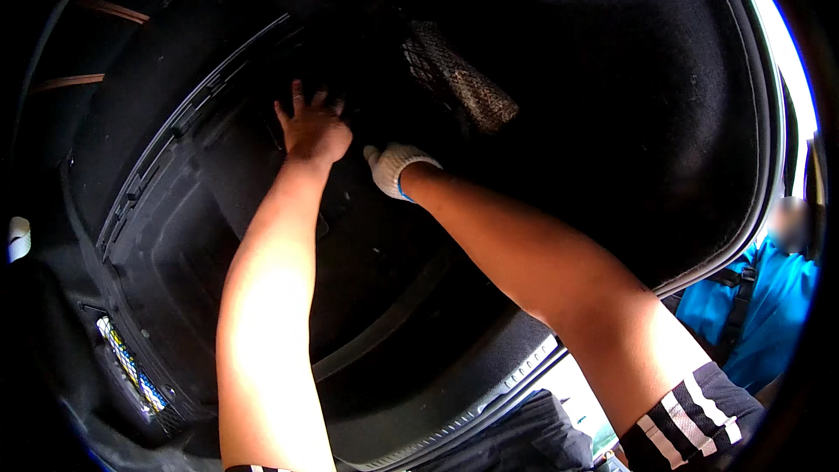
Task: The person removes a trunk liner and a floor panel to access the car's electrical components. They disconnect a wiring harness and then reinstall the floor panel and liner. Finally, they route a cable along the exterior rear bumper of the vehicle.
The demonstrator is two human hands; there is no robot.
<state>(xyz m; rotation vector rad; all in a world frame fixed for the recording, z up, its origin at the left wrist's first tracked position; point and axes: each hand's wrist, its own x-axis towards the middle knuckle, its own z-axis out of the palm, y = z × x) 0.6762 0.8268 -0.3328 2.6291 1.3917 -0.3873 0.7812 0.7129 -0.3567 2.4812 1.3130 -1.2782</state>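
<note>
Both my arms reach into the dark, carpet-lined trunk of a car [384, 280]. My left hand [316, 129] is bare, its fingers spread over the black surface deep inside; I see nothing held in it. My right hand [398, 170] wears a white knitted glove with a blue cuff edge and is close to the right of the left hand. Its thumb side shows, while most of its fingers are turned away and hidden. Beyond the right hand, a mesh pocket [472, 92] with a brownish, speckled look lies against the trunk's side lining.
A ribbed plastic ledge [166, 144] curves along the left. At the lower left, a side net [135, 367] holds a colourful packaged item. Brown straps [114, 9] show at the upper left. The trunk's sill [516, 367] runs below my right arm. A person in blue [743, 323] is outside, right.
</note>
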